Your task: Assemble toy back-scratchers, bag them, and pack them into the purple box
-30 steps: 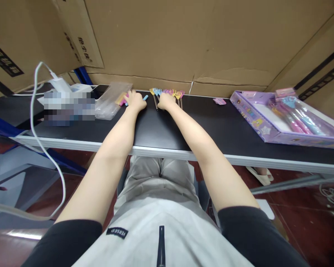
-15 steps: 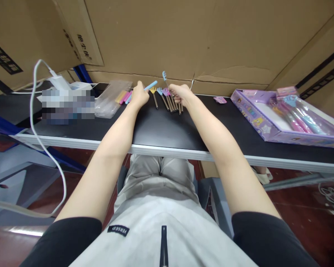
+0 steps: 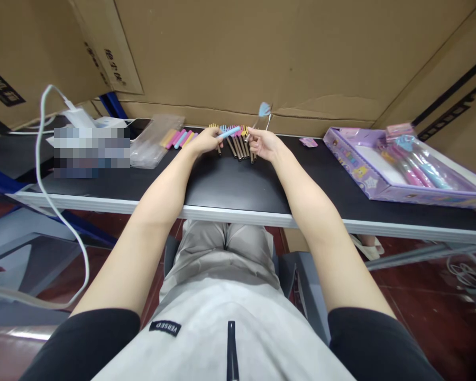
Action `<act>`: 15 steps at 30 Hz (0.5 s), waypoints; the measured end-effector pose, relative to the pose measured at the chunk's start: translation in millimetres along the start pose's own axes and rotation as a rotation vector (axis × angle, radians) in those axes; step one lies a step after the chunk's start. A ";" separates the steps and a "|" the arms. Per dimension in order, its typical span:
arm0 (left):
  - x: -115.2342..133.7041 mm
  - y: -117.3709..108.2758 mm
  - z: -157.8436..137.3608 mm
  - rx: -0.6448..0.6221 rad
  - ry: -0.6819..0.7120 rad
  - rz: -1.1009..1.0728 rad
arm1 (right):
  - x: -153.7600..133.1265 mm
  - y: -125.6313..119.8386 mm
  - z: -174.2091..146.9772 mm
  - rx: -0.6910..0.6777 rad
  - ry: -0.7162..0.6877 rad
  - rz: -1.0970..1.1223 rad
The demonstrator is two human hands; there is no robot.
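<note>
My left hand (image 3: 206, 141) is closed around a light blue tube-shaped handle grip (image 3: 230, 132), which points to the right. In my right hand (image 3: 265, 144) is a back scratcher with a blue claw head (image 3: 264, 109), held upright by its thin shaft with the claw on top. Between and below the hands lie several back scratchers with dark metal shafts (image 3: 238, 149), their yellow, blue and pink claws towards the cardboard wall. Left of my left hand, pink, yellow and blue handle grips (image 3: 180, 138) lie side by side.
Clear plastic bags (image 3: 150, 148) lie left of the grips, near a white charger and cable (image 3: 78, 117). A small pink card (image 3: 308, 142) lies to the right. A purple display box (image 3: 357, 174) with packed scratchers stands far right. Cardboard (image 3: 222, 58) walls the back.
My left hand has brought the blue grip to the right, away from the row of grips. In my right hand the scratcher has turned, its blue claw now higher and further right.
</note>
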State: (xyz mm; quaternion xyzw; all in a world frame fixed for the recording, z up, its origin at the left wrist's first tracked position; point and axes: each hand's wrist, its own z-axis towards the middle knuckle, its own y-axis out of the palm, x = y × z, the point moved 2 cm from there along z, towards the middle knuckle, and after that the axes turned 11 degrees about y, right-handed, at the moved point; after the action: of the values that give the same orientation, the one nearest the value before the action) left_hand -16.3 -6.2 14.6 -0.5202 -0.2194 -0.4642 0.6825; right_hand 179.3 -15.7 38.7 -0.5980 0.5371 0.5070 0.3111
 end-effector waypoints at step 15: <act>3.1 -5.8 -3.1 -0.158 0.009 0.077 | 3.8 -11.1 3.8 0.204 -0.043 0.001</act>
State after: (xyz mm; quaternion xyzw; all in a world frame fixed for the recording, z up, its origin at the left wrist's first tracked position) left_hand -20.4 -10.4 18.9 -0.5783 -0.1589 -0.4558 0.6577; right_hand 188.6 -10.9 32.1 -0.5521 0.5794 0.4627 0.3814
